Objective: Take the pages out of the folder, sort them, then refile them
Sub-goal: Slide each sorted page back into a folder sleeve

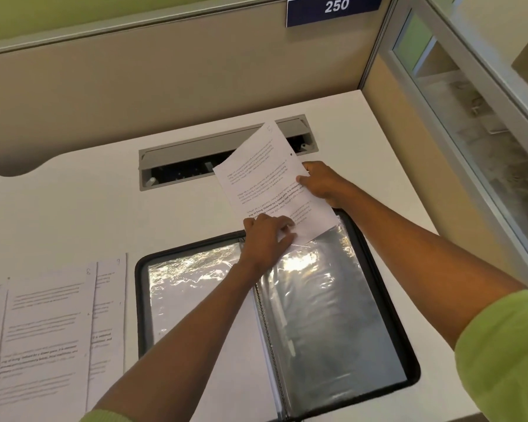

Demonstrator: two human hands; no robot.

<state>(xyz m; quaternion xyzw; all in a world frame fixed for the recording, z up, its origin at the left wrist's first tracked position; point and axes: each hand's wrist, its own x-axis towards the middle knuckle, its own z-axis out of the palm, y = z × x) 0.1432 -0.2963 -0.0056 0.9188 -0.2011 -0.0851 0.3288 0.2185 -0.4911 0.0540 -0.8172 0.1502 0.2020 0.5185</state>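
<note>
At the far end of the open folder [138, 300], the page [265, 172] is sitting tilted, with its lower edge inside the mouth of the right-hand sleeve [333, 300]. The hands are working apart but both are gripping it. The left hand [265, 239] is pinching the lower edge at the sleeve mouth, likely steadying the plastic. The right hand [320, 184] is clamping the side edge to guide it. Can't tell if it's going in or coming out. Loose pages [49, 330] are lying left on the desk [73, 208]. The sign [336, 7] reads "250"; the page's top corner has a handwritten mark, maybe "5".
</note>
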